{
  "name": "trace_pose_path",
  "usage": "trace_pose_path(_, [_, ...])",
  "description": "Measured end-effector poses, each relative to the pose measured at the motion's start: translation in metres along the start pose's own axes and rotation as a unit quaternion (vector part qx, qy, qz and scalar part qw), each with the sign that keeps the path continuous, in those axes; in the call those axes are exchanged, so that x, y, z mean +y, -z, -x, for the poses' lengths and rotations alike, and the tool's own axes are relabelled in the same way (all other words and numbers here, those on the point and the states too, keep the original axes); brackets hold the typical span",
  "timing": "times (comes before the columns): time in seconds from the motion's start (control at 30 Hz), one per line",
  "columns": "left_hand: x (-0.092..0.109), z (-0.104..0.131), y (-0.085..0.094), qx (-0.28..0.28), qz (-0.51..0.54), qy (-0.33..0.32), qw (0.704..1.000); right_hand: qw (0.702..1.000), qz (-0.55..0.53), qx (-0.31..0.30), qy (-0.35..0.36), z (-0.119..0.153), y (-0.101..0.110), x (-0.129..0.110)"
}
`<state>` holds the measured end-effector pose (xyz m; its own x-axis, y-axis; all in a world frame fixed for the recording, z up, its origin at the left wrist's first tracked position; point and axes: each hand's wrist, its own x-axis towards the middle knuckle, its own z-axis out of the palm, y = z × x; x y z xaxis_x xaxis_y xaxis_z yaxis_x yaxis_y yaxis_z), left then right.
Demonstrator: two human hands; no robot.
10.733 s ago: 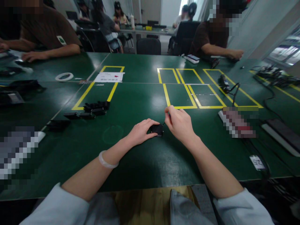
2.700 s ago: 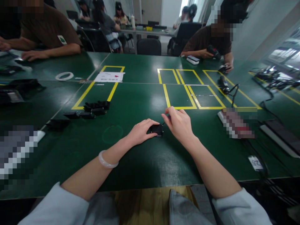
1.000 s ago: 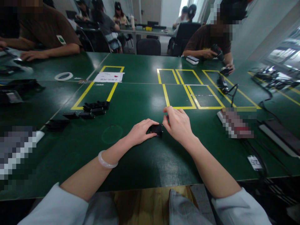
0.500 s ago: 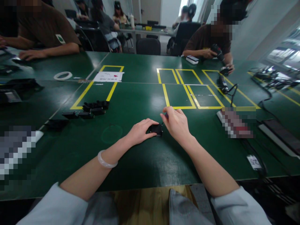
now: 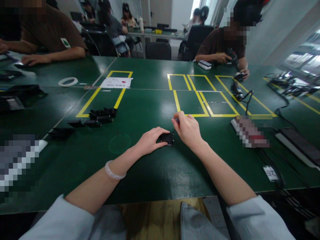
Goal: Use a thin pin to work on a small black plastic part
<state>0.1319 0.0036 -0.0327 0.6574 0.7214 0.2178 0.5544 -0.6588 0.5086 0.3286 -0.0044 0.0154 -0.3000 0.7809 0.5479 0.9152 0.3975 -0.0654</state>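
On the green table a small black block-shaped part (image 5: 167, 139) lies flat, with tiny bright metal bits at its right side. My left hand (image 5: 151, 140) grips it from the left, thumb in front and fingers behind. A white bracelet circles that wrist. My right hand (image 5: 187, 128) is closed around a small screwdriver (image 5: 174, 130). Its thin dark shaft slants down to the right edge of the black part; the handle is mostly hidden in my fingers. Whether the tip touches a screw cannot be made out.
Several similar black parts (image 5: 101, 117) lie at the left, near a yellow-taped outline with a paper sheet (image 5: 116, 82). A roll of white tape (image 5: 68, 82) is farther back. Cables and blurred devices (image 5: 251, 132) are at right. Across the table, a person holds a power drill (image 5: 232, 56).
My right hand has shifted very slightly, and more of the screwdriver shaft shows. My left hand and the black part hold their place. The view has moved a little.
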Motion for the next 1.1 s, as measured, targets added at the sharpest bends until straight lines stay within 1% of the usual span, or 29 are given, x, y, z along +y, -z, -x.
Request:
trace_pose_path(0.13, [0.000,0.000,-0.001,-0.004,-0.006,0.001,1.000,0.997,0.041,-0.060,0.010,-0.005,0.012,-0.001])
trace_pose_path(0.27, [0.000,0.000,-0.001,-0.003,-0.010,0.003,1.000,0.990,0.088,-0.108,0.009,-0.015,0.023,-0.005])
trace_pose_path(0.4, [0.001,0.000,0.000,-0.007,-0.011,0.005,1.000,0.982,0.127,-0.137,-0.016,-0.026,0.028,-0.006])
trace_pose_path(0.53, [0.002,0.001,0.001,-0.008,-0.009,0.004,1.000,0.975,0.138,-0.170,-0.024,-0.034,0.032,-0.005])
trace_pose_path(0.83, [0.001,0.001,0.000,-0.005,-0.009,0.003,1.000,0.971,0.126,-0.202,-0.014,-0.040,0.041,-0.011])
trace_pose_path(1.1, [0.001,0.001,0.000,-0.004,-0.008,0.006,1.000,0.971,0.117,-0.209,-0.016,-0.036,0.038,-0.011])
